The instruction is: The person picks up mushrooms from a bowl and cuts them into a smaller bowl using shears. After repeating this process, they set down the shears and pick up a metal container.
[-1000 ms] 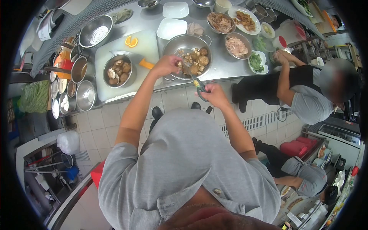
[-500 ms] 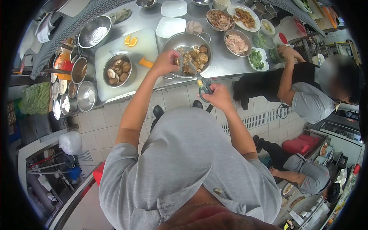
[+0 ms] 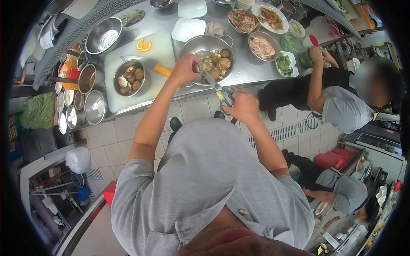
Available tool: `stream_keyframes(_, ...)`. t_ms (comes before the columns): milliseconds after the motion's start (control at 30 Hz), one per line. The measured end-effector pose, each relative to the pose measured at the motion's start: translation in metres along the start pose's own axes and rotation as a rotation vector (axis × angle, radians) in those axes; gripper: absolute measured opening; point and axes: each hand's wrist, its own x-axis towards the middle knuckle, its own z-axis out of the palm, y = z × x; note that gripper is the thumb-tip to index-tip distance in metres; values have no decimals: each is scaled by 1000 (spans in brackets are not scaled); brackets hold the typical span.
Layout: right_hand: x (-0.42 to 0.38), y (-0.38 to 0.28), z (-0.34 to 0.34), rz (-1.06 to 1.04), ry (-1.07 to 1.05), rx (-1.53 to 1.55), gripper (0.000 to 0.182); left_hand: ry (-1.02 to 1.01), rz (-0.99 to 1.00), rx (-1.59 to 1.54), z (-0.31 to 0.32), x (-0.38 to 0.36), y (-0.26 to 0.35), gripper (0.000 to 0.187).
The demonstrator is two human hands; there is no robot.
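Observation:
My right hand [image 3: 244, 107] is closed around the dark handles of a pair of scissors [image 3: 222, 93]. Their blades point up and left to the fingers of my left hand [image 3: 184, 71]. Those fingers pinch a brown mushroom [image 3: 196, 68], mostly covered by the hand, at the left rim of a metal colander [image 3: 204, 42]. Inside the colander lie whole mushrooms [image 3: 224, 63] and small cut pieces. To the left, a steel bowl [image 3: 143, 83] of mushrooms stands on a white cutting board [image 3: 160, 48]. An orange-handled knife [image 3: 162, 69] lies beside it.
Two orange pieces [image 3: 146, 45] sit on the board. Bowls of shredded meat [image 3: 261, 48] and chopped greens [image 3: 285, 64] stand to the right, near a co-worker's hands [image 3: 317, 55]. Another person [image 3: 341, 192] is at the lower right. Several metal pots [image 3: 95, 106] crowd the left end.
The scissors have shifted left, their blades now reaching the mushroom in my left hand. My right hand has turned slightly. The co-worker's hands have moved a little apart.

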Motion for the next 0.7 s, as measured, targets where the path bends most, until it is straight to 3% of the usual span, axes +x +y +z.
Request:
stream_keyframes(100,1,3,-1,106,27,-21,42,-9,-35,-30,-2,-2,3,47)
stream_keyframes(300,3,-3,-11,57,-45,112,43,0,-50,-45,-3,-3,2,48)
stream_keyframes(400,3,3,0,-54,34,36,43,-14,-92,-77,-4,-3,0,48)
stream_keyframes(500,5,10,12,15,139,38,52,-35,-143,-99,-5,-2,-5,48)
stream_keyframes(600,5,5,2,98,15,68,41,-61,-188,-173,-6,-3,-6,48)
stream_keyframes(700,11,16,24,169,-5,585,30,-53,-113,-357,0,-3,-14,46)
